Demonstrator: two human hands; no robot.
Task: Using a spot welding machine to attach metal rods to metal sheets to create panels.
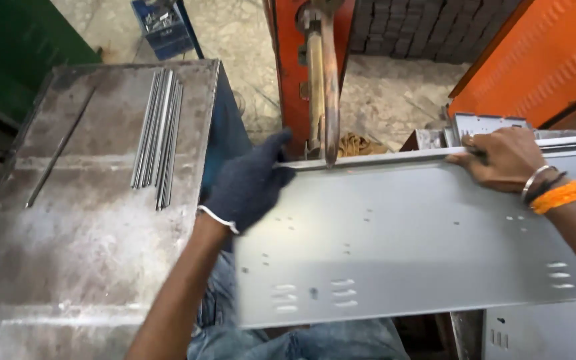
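**Panel edge under the welder arm**

While both hands hold the grey panel (pixel 408 240), its far flange sits right under the orange arm's tip (pixel 331 157). Left hand (pixel 248 187), gloved, has fingers curled on the flange's left end; right hand (pixel 501 160), bare w/ bangles, fingers clamped on the flange further right. Best kept level, flange flat & hands well apart from the tip. Room: desk (pixel 81 253) w/ rods (pixel 158 133) close on the left, orange frame (pixel 541 60) on the right; near edge overhangs the lap, so sliding sideways looks easiest.

Pale grey sheet-metal panel (pixel 408 233) at centre right; dark navy glove on the left hand (pixel 251 183); orange wristband (pixel 559 197) at right; orange machine frame (pixel 535 57) upper right; dull silver rods (pixel 158 130) on the stained grey bench (pixel 68 253).
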